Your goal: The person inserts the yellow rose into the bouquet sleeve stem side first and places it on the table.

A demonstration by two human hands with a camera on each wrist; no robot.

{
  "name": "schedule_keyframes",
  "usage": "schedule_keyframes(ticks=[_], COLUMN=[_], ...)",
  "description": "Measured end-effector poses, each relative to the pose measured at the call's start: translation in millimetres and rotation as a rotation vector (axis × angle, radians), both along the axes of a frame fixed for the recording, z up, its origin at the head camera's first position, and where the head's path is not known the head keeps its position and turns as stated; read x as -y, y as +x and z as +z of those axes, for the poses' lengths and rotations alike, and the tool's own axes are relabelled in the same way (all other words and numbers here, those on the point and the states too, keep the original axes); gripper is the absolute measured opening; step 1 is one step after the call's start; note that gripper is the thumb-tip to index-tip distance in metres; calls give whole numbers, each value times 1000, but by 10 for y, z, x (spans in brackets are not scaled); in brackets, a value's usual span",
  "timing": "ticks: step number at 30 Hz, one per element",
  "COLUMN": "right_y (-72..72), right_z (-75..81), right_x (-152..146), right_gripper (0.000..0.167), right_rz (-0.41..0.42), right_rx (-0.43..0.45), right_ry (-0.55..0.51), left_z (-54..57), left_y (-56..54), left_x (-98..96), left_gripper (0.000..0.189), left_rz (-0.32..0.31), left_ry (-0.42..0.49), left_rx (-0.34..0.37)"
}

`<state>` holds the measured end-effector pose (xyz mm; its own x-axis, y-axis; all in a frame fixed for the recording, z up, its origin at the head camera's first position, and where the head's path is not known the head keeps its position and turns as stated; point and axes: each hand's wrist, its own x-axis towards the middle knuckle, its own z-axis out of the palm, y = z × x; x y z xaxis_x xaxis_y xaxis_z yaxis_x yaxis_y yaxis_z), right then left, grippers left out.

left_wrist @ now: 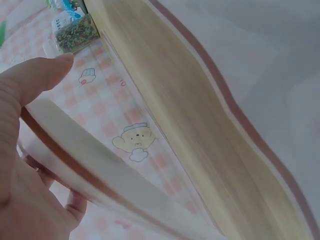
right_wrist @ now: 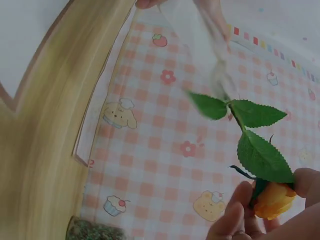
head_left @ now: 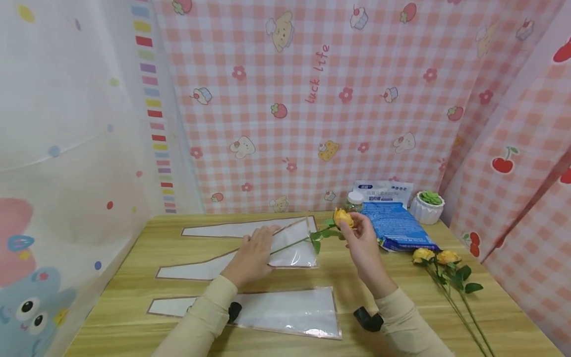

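A yellow artificial rose [head_left: 342, 217] with green leaves is in my right hand [head_left: 365, 248], which pinches it at the flower head. In the right wrist view, fingers and thumb close around the rose [right_wrist: 274, 201], below its serrated leaves [right_wrist: 262, 155]. Its stem runs into the wide mouth of a clear, brown-edged flower sleeve [head_left: 299, 254]. My left hand [head_left: 251, 255] holds this sleeve at its middle. The left wrist view shows the sleeve [left_wrist: 90, 145] between the thumb and the other fingers, its side raised off the table.
Two more flat sleeves lie in front [head_left: 285, 310] and behind [head_left: 218, 229]. Two yellow roses [head_left: 447, 257] lie at the right. At the back right stand a white-capped jar [head_left: 355, 199], a blue packet [head_left: 394, 223], a white packet [head_left: 403, 191] and a potted succulent [head_left: 427, 208].
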<state>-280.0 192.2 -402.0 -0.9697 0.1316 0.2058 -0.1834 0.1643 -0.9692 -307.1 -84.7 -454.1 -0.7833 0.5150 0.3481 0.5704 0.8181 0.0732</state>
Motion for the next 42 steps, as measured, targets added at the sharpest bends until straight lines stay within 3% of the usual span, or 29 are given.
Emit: schedule_keyframes(ticks=[5,9,14,27,42], right_y=[-24,-57,-78,-99,-90], right_z=[13,-4,-28,-44,-152], right_x=[11,9,-2,52,87], right_gripper=[43,38,45,40,40], right_rz=[-44,-56,-51,107,158], right_rx=[-82,-66,-27,10,-76], right_ry=[139,224,303,354,376], left_z=[4,-9,-28,-30,-33], left_y=[-6,-15,-16,-42,-35], left_x=[-23,-43,-61,-69,-102], left_gripper=[108,112,115,117,118], left_rz=[1,-16,-46,-78,-88], left_ry=[3,25,52,70,87], left_rx=[18,1,-33,-34,31])
